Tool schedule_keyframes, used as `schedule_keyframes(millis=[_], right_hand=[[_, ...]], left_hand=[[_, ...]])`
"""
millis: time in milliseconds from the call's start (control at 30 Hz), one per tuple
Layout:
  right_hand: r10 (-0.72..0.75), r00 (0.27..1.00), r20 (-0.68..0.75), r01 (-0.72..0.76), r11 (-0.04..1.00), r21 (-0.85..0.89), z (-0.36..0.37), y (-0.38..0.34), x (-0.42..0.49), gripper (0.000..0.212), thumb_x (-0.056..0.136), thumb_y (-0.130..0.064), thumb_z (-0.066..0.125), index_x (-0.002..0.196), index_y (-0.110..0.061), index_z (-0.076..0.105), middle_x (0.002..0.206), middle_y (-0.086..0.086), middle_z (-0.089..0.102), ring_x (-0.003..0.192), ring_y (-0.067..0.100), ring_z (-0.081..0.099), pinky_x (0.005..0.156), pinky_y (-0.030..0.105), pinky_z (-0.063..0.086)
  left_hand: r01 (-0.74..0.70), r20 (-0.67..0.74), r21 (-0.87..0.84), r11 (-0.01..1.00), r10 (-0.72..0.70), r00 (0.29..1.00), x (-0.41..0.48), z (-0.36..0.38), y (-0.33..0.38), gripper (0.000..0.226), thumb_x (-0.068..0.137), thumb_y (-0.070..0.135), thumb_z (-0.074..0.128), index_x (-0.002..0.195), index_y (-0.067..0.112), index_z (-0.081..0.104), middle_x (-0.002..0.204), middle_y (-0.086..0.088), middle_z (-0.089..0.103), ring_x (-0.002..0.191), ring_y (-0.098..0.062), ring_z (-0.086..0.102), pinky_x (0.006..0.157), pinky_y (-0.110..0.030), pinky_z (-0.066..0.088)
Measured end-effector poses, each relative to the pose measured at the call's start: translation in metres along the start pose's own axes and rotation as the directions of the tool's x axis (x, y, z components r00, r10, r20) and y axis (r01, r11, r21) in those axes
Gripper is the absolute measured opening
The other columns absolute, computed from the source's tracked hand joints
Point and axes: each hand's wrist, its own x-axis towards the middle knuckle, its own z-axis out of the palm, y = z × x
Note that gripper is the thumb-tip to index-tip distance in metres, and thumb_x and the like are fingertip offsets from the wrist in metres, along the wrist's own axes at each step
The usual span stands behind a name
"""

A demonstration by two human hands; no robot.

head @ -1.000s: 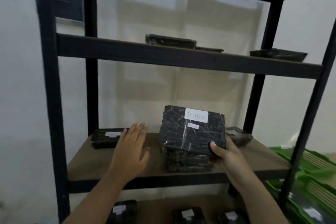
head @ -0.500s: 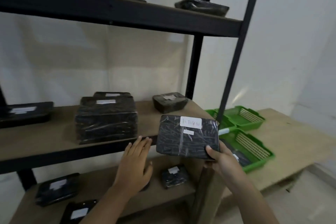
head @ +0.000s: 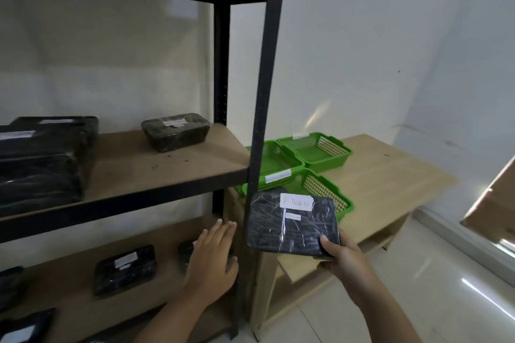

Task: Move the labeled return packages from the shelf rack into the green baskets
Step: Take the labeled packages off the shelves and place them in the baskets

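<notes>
Nearest basket (head: 344, 205) partly behind package (head: 292, 224)

Black wrapped package (head: 292, 224) (white label), held, tilted

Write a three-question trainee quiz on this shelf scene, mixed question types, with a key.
1. True or false: the right hand holds a black package.
2. How many green baskets sit on the wooden table? A) one B) three C) five
3. Fill in: the left hand is open and holds ____.

Key: 1 true; 2 B; 3 nothing.
</notes>
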Motion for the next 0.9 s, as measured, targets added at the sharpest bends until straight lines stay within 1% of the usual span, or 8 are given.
schedule_keyframes(millis=[233,400,500,600,667,767,833,900], right_hand=[[0.049,0.993,-0.11,-0.05,0.999,-0.005,-0.045,0.016,0.042,0.028,0.095,-0.009,0.051,0.123,-0.015,0.053,0.099,0.011,0.066,0.076,0.024,0.055,0.063,0.034,0.045],[0.096,0.976,-0.196,-0.097,0.995,0.003,-0.059,0.017,0.099,0.033,0.097,-0.011,0.05,0.129,-0.009,0.048,0.088,0.011,0.061,0.069,0.023,0.053,0.061,0.035,0.044],[0.137,0.961,-0.241,-0.131,0.991,0.039,-0.062,0.014,0.136,0.032,0.098,-0.01,0.048,0.13,-0.007,0.046,0.078,0.01,0.056,0.064,0.023,0.049,0.06,0.035,0.043],[0.156,0.948,-0.278,-0.151,0.988,0.041,-0.059,0.008,0.167,0.03,0.098,-0.013,0.048,0.128,-0.01,0.046,0.081,0.013,0.055,0.07,0.026,0.052,0.065,0.038,0.047],[0.155,0.943,-0.296,-0.143,0.988,0.063,-0.056,0.005,0.186,0.03,0.098,-0.013,0.048,0.127,-0.009,0.045,0.086,0.012,0.057,0.076,0.028,0.055,0.073,0.043,0.05],[0.211,0.922,-0.324,-0.164,0.972,0.168,-0.047,0.001,0.212,0.028,0.098,-0.009,0.047,0.125,-0.011,0.041,0.107,0.01,0.057,0.09,0.028,0.057,0.078,0.042,0.049],[0.265,0.907,-0.326,-0.193,0.952,0.237,-0.042,0.001,0.229,0.032,0.098,-0.008,0.047,0.128,-0.011,0.039,0.116,0.01,0.053,0.098,0.029,0.055,0.078,0.041,0.048],[0.312,0.884,-0.349,-0.231,0.939,0.255,-0.04,0.005,0.247,0.034,0.097,-0.008,0.049,0.13,-0.007,0.04,0.118,0.012,0.052,0.098,0.029,0.053,0.08,0.043,0.048]], left_hand=[[-0.044,0.097,-0.074,0.996,0.051,0.994,0.049,0.062,0.03,0.064,0.078,0.026,0.053,0.14,0.012,0.039,0.143,-0.002,0.043,0.137,-0.022,0.029,0.111,-0.039,0.016],[-0.052,0.134,-0.098,0.994,0.065,0.989,0.096,0.1,0.033,0.068,0.083,0.03,0.046,0.145,0.013,0.028,0.151,-0.002,0.03,0.141,-0.019,0.017,0.113,-0.035,0.007],[-0.059,0.172,-0.094,0.994,0.075,0.982,0.124,0.115,0.035,0.07,0.087,0.032,0.04,0.149,0.015,0.012,0.156,0.002,0.01,0.143,-0.017,0.0,0.112,-0.031,-0.004],[-0.071,0.219,-0.067,0.995,0.084,0.972,0.147,0.127,0.035,0.07,0.09,0.035,0.037,0.15,0.017,0.005,0.156,0.005,-0.002,0.143,-0.016,-0.008,0.112,-0.029,-0.01],[-0.085,0.209,0.016,0.996,0.08,0.975,0.159,0.136,0.033,0.068,0.086,0.035,0.038,0.148,0.012,0.02,0.155,-0.001,0.013,0.143,-0.022,0.009,0.116,-0.032,-0.002],[-0.027,0.236,0.112,0.993,-0.001,0.972,0.175,0.149,0.029,0.068,0.072,0.037,0.051,0.133,0.006,0.049,0.139,-0.01,0.048,0.129,-0.029,0.042,0.109,-0.038,0.029],[0.032,0.245,0.12,0.992,-0.061,0.968,0.184,0.154,0.027,0.072,0.064,0.036,0.062,0.128,0.003,0.053,0.135,-0.014,0.051,0.127,-0.034,0.044,0.101,-0.044,0.035],[0.086,0.213,0.16,0.983,-0.119,0.97,0.191,0.16,0.025,0.077,0.059,0.034,0.071,0.127,0.002,0.054,0.136,-0.019,0.049,0.128,-0.038,0.041,0.104,-0.047,0.033]])
